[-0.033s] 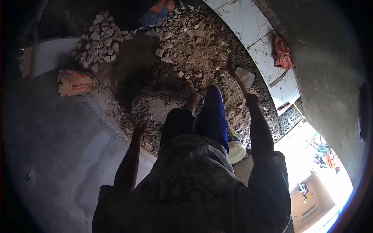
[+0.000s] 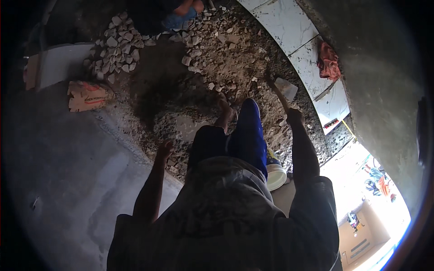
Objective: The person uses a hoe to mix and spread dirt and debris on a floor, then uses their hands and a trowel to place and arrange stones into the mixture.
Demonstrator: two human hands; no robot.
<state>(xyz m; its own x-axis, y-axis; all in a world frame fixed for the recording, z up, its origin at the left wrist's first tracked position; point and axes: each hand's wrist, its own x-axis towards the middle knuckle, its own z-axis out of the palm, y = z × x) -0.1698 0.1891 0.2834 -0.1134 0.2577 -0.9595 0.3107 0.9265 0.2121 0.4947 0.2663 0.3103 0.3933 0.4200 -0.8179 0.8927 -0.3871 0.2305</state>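
My right hand (image 2: 294, 116) is shut on the wooden handle of a hammer (image 2: 276, 91). The hammer's dark head rests on rubble next to a pale broken tile piece (image 2: 286, 88). With fingers spread, my left hand (image 2: 163, 150) hangs just above the gravel at the edge of the smooth cement and holds nothing. My legs, in dark and blue shorts (image 2: 247, 135), stretch forward between the hands, and a bare foot (image 2: 224, 105) rests on the rubble.
Broken stone chunks (image 2: 116, 49) lie heaped at the upper left. A brown paper sack (image 2: 88, 95) lies left. White floor tiles (image 2: 289, 27) run along the right with a red cloth (image 2: 327, 61). A white bucket (image 2: 275, 176) stands by my right hip. Another person's foot (image 2: 187, 8) shows at the top.
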